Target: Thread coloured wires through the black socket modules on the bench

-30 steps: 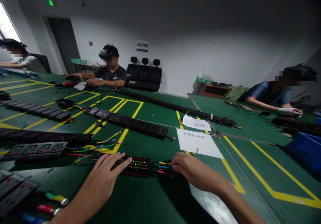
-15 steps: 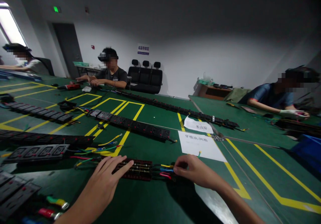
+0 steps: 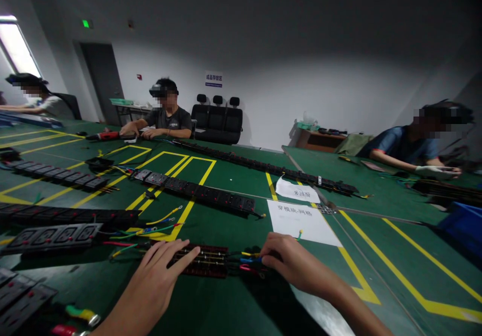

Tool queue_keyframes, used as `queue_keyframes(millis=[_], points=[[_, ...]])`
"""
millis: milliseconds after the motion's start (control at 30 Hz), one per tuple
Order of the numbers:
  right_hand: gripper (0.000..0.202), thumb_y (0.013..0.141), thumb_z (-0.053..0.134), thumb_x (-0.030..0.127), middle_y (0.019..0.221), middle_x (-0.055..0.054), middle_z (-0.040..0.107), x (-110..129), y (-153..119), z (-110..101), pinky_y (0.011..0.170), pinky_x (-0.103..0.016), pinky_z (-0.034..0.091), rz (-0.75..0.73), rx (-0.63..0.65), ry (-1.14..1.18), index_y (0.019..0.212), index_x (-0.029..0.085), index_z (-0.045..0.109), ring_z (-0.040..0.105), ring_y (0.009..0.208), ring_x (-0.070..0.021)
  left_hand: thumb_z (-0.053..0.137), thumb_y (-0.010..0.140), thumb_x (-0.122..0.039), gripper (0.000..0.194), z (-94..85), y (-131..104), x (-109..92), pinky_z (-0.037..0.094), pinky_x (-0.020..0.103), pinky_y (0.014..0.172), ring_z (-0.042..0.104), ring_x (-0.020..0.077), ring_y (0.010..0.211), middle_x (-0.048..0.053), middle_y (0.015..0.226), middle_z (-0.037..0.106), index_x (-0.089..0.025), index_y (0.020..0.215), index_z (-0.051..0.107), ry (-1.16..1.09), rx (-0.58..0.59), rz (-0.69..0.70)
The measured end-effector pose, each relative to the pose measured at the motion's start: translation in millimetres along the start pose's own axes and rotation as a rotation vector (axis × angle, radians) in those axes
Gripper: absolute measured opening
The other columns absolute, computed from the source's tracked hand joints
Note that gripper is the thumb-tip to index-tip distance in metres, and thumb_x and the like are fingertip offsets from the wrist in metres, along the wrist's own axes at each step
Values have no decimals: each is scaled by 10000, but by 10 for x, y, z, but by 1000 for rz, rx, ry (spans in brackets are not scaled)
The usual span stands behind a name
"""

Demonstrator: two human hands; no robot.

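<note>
In the head view, a dark strip module [image 3: 209, 262] with brass-coloured bars lies on the green table, its open side up. My left hand [image 3: 160, 265] rests flat across its left part, fingers stretched out. Yellow, blue and red wires [image 3: 244, 260] come out of the module's right end. At their tips, my right hand [image 3: 288, 261] is closed with thumb and forefinger pinching the blue wire; its tip is hidden by the fingers. A red wire with a ring terminal [image 3: 261, 274] hangs just below that hand.
Socket strips [image 3: 196, 190] with loose wire ends lie beyond and to the left. White paper sheets [image 3: 301, 220] lie past my right hand. A blue bin [image 3: 465, 230] stands at the right. A co-worker [image 3: 169, 110] sits across the table beside a red power tool [image 3: 107, 135]; others sit left and right.
The view has shifted slightly, so the scene sits a little lower. My left hand stays on the module, and my right hand stays at the wire tips. The co-worker's hand across has moved towards the red tool.
</note>
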State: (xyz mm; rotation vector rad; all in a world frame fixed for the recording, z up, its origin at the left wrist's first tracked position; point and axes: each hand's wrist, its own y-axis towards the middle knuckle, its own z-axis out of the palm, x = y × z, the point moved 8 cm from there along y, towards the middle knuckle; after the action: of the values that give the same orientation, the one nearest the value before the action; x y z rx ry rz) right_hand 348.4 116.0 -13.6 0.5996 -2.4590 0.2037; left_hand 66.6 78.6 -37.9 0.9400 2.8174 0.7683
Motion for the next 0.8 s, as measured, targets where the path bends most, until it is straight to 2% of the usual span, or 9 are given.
queue_keyframes(millis=[200, 333, 400, 500, 600, 800], points=[[131, 917, 593, 151, 925, -51, 661, 2, 10, 31, 763, -288, 446, -67, -26, -23, 870, 175, 713, 614, 854, -166, 394, 878, -6, 740, 43, -19, 21, 531, 471, 986, 637, 262, 1185, 38, 1354, 664, -405, 1492, 500, -3, -4, 0], [124, 894, 621, 171, 875, -40, 672, -81, 28, 46, 744, -289, 446, -39, -6, 16, 847, 180, 735, 619, 812, -163, 386, 855, 11, 763, 33, -13, 17, 542, 483, 965, 647, 260, 1170, 44, 1337, 673, -395, 1490, 502, 17, -19, 3], [130, 899, 635, 228, 908, -42, 696, -162, 25, 13, 760, -298, 457, -10, 17, 70, 927, 193, 757, 632, 838, -176, 383, 852, 18, 761, 19, -4, 4, 551, 474, 956, 653, 251, 1160, 47, 1327, 679, -384, 1487, 509, 33, -20, 12], [287, 948, 606, 402, 994, -70, 717, -303, 0, -39, 772, -309, 478, 38, 88, 173, 1071, 178, 737, 643, 898, -202, 383, 857, 18, 755, -10, 7, -14, 553, 462, 950, 658, 245, 1151, 48, 1319, 685, -376, 1489, 508, 43, -27, 24], [474, 978, 526, 563, 891, -84, 700, -417, -28, -55, 693, -294, 468, 80, 151, 225, 983, 132, 721, 624, 794, -186, 389, 856, 13, 763, -17, 7, -9, 540, 459, 959, 652, 249, 1156, 40, 1327, 680, -388, 1495, 498, 30, -26, 15], [512, 934, 575, 616, 816, -54, 662, -411, -56, 175, 602, -241, 414, 97, 350, 358, 944, 123, 712, 569, 696, -137, 388, 855, 12, 771, 10, -6, 4, 516, 451, 974, 652, 246, 1146, 30, 1321, 681, -404, 1496, 493, 25, -42, 14]])
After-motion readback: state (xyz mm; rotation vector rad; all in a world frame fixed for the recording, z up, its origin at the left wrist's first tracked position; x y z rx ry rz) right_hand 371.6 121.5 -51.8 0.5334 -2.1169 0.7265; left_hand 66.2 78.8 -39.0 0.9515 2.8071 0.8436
